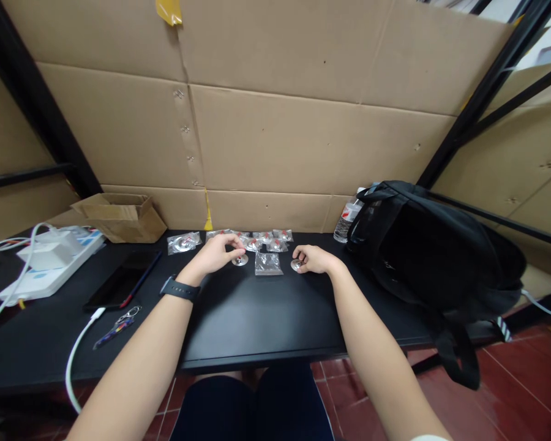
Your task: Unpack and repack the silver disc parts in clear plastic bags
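Note:
My left hand (218,252), with a dark watch on the wrist, has thumb and fingers closed at a round silver metal disc (240,261) low over the black table. Opposite it, my right hand (319,260) pinches a similar shiny disc (296,265), partly covered by the fingers. Between the two hands lies a flat clear plastic bag (269,264). Just behind it are several small clear packets (277,245) holding silver parts with red spots. Further left sits another clear packet (184,243) with a round silver part inside.
A black backpack (441,257) and a water bottle (348,219) stand on the right. At left are an open cardboard box (123,222), a white power strip (55,266), a dark tablet (123,278), a keychain (118,326) and a white cable (73,355). Cardboard walls the back.

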`<state>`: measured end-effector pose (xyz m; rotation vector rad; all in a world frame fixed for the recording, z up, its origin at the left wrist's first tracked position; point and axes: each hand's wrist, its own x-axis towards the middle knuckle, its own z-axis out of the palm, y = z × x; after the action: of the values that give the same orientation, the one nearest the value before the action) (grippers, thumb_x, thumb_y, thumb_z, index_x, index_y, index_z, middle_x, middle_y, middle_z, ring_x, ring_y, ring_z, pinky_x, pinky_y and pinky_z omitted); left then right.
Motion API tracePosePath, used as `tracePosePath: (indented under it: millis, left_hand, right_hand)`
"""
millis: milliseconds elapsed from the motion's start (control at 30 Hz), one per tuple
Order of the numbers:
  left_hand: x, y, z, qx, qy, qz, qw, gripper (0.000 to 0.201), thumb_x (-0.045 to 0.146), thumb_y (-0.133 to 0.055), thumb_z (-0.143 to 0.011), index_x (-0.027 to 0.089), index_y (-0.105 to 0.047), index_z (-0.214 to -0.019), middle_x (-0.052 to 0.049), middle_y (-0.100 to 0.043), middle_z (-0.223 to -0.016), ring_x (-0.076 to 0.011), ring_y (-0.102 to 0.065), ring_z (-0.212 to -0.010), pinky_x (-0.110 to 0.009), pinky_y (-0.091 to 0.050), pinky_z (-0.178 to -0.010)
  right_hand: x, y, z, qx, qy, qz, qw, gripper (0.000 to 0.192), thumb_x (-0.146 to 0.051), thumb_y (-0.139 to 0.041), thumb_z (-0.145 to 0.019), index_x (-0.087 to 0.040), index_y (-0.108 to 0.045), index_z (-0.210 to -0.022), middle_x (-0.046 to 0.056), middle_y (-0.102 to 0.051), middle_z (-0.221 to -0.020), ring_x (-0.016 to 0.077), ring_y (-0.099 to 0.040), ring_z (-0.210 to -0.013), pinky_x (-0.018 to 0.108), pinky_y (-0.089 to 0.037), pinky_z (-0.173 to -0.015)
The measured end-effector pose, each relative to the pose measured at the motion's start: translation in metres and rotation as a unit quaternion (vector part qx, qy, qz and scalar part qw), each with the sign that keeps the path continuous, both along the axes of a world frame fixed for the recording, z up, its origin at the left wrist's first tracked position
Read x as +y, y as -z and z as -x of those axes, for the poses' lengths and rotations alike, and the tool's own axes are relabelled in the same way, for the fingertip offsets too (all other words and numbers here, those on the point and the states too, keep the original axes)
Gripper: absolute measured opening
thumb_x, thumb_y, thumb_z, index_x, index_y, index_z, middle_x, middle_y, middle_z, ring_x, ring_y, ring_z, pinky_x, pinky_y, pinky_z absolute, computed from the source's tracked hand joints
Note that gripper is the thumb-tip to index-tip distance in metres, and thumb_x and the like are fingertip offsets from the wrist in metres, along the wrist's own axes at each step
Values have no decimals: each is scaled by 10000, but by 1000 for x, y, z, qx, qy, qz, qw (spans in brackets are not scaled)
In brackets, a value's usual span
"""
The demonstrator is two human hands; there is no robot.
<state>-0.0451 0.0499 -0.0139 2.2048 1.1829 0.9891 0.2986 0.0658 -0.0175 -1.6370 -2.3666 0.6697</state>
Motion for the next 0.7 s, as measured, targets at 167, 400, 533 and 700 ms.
tracePosePath:
  millis: [167,400,533,700]
  left_hand:
    - [-5,1,-12,17,-12,-15,1000,154,365,-690,-818,224,-735,-861,-24,-774,-910,-228,-714,-884,-351,-519,-857]
    - [-12,0,-27,91,-72,-77,990,107,320,-680,-845,260,-757,-890,-22,-795,-947,-257,-711,-962,-373,-470,-900]
    - [-13,1,-30,111,-85,-88,986,96,315,-661,-881,269,-745,-889,-19,-787,-1013,-268,-678,-1025,-392,-426,-932]
    - [-15,5,-35,102,-94,-94,986,119,342,-632,-928,269,-714,-882,-28,-759,-1062,-284,-636,-1073,-427,-373,-952]
  right_hand:
    - [0,0,3,1,-11,6,1000,460,-152,-843,-629,-187,-682,-1059,6,-672,-895,142,-627,-756,221,-469,-674]
    - [-4,-3,5,-18,-47,-57,997,536,-167,-841,-582,-168,-727,-1106,67,-664,-1060,162,-644,-806,249,-514,-763]
    - [-7,-6,7,-20,-61,-30,997,499,-186,-837,-566,-168,-766,-1060,65,-731,-1011,211,-683,-854,270,-524,-785]
    - [-12,-12,15,8,-56,-73,996,436,-110,-805,-549,-187,-779,-978,51,-765,-947,226,-694,-860,284,-515,-805]
